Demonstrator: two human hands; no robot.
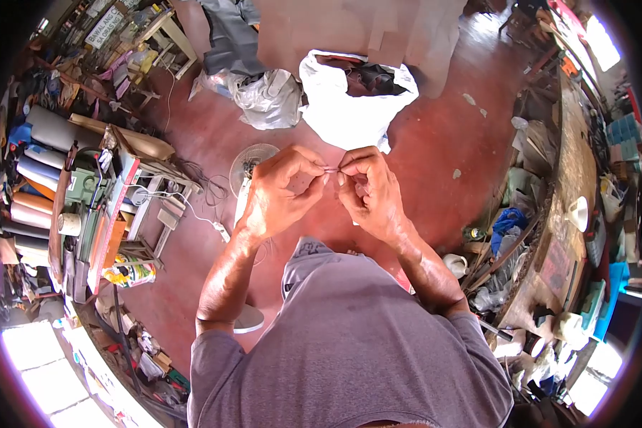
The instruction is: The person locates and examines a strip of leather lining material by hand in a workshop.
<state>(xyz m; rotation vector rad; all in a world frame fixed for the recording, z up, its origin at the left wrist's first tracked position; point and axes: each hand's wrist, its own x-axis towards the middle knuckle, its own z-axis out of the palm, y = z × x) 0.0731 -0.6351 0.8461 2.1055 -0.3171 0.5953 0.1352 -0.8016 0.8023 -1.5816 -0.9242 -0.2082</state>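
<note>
My left hand (278, 191) and my right hand (375, 194) are raised in front of my chest, their fingertips almost meeting. Between them is a small, thin, pinkish piece (331, 170), pinched at one end by each thumb and forefinger. It is too small to tell what kind of thing it is. Beyond my fingers, a white sack (349, 118) with dark pieces in its mouth stands on the floor. A round fan (253, 167) is on the floor just past my left hand.
A clear plastic bag (267, 100) lies beside the sack. Left is a sewing machine (85, 187) on a table with rolls of material; a white cord (185, 202) hangs from it. A long cluttered workbench (560, 235) runs along the right, with bags and scraps beneath. Red floor (442, 192) lies between.
</note>
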